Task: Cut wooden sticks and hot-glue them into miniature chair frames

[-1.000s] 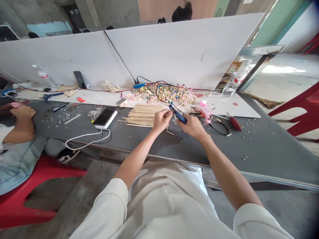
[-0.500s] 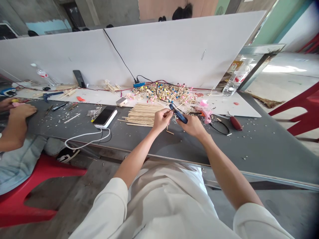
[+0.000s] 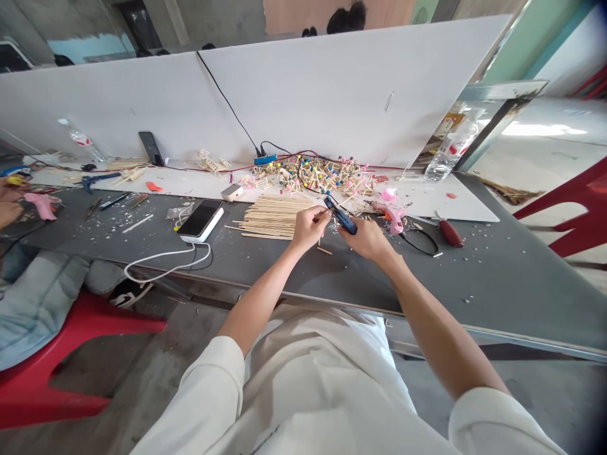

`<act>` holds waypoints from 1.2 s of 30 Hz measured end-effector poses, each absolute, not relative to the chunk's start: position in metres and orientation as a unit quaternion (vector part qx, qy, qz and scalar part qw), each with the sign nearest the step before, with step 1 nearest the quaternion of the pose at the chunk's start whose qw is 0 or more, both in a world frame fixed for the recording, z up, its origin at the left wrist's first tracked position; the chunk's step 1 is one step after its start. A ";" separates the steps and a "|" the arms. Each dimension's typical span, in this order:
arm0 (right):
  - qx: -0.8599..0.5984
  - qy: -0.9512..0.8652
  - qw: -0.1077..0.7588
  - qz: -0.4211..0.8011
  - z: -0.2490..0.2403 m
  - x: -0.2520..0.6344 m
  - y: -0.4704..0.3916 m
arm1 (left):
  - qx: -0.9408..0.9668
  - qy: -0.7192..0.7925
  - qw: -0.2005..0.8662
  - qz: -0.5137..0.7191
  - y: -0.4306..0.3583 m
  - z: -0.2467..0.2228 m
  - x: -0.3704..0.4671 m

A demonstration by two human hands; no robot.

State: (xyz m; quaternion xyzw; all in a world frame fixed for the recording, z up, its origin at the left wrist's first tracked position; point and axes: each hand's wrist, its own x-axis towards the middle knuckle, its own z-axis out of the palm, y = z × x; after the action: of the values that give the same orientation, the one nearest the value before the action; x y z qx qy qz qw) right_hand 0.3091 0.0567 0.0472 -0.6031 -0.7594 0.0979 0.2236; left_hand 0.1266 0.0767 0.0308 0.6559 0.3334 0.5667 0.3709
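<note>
My right hand (image 3: 370, 240) is closed around the blue handles of a pair of pliers (image 3: 340, 216), with the jaws pointing up and left. Just left of the jaws, my left hand (image 3: 310, 226) is closed in a pinch on a thin wooden stick, mostly hidden by the fingers. Beside that hand lies a row of long wooden sticks (image 3: 272, 217). A short cut piece of stick (image 3: 325, 251) rests on the grey table below the hands. Behind them spreads a pile of short sticks with coloured balls (image 3: 317, 174).
A pink glue gun (image 3: 394, 220) and a dark red handle (image 3: 450, 234) lie to the right. Left are a phone on a white power bank (image 3: 202, 222), a cable and a hammer (image 3: 97, 181). A white panel (image 3: 308, 101) stands behind. At far left, a co-worker's hands are near another glue gun (image 3: 42, 205).
My hands stay nearly in place, the pliers still beside my left fingers. At far left, the co-worker's hands have drawn back leftward, and a pink glue gun now shows on the table.
</note>
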 end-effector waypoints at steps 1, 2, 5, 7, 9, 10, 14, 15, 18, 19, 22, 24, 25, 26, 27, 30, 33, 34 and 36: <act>-0.605 -0.759 0.220 0.098 0.047 0.309 0.057 | 0.657 0.334 0.371 0.565 0.077 0.031 0.126; -0.607 -0.758 0.217 0.097 0.046 0.308 0.057 | 0.658 0.336 0.371 0.563 0.077 0.030 0.126; -0.611 -0.757 0.212 0.097 0.046 0.308 0.057 | 0.657 0.342 0.370 0.561 0.077 0.030 0.127; -0.610 -0.756 0.215 0.099 0.046 0.308 0.057 | 0.657 0.346 0.362 0.564 0.077 0.030 0.127; -0.609 -0.754 0.222 0.105 0.046 0.308 0.057 | 0.657 0.345 0.353 0.570 0.077 0.029 0.128; -0.608 -0.753 0.227 0.109 0.046 0.308 0.057 | 0.658 0.342 0.351 0.572 0.077 0.029 0.128; -0.601 -0.748 0.255 0.120 0.046 0.310 0.057 | 0.652 0.333 0.373 0.570 0.077 0.029 0.130; -0.597 -0.748 0.264 0.122 0.045 0.311 0.057 | 0.647 0.331 0.382 0.571 0.077 0.029 0.130; -0.584 -0.748 0.287 0.130 0.045 0.312 0.057 | 0.625 0.317 0.427 0.571 0.079 0.029 0.132; -0.582 -0.747 0.293 0.133 0.045 0.312 0.056 | 0.619 0.311 0.442 0.570 0.079 0.028 0.132; -0.571 -0.749 0.307 0.137 0.047 0.312 0.055 | 0.617 0.301 0.447 0.573 0.080 0.029 0.131; -0.566 -0.750 0.312 0.141 0.048 0.311 0.053 | 0.625 0.304 0.423 0.581 0.079 0.031 0.130; -0.564 -0.750 0.314 0.144 0.049 0.312 0.053 | 0.630 0.306 0.410 0.584 0.078 0.031 0.130; -0.564 -0.749 0.314 0.148 0.050 0.312 0.053 | 0.634 0.308 0.400 0.586 0.077 0.032 0.130; -0.563 -0.749 0.315 0.151 0.050 0.312 0.052 | 0.637 0.310 0.392 0.587 0.077 0.032 0.130; -0.562 -0.748 0.317 0.155 0.050 0.312 0.052 | 0.641 0.317 0.376 0.589 0.075 0.031 0.130; -0.561 -0.750 0.317 0.148 0.050 0.312 0.053 | 0.649 0.327 0.357 0.587 0.074 0.030 0.131; -0.561 -0.751 0.317 0.146 0.050 0.312 0.053 | 0.652 0.331 0.348 0.586 0.074 0.030 0.131; -0.560 -0.752 0.316 0.142 0.049 0.312 0.053 | 0.659 0.341 0.328 0.585 0.073 0.030 0.131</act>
State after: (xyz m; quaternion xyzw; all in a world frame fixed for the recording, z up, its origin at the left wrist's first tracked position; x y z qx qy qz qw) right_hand 0.3125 0.0532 0.0490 -0.5600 -0.7524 0.1420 0.3163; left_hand 0.1308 0.0731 0.0296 0.6586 0.3413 0.5851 0.3276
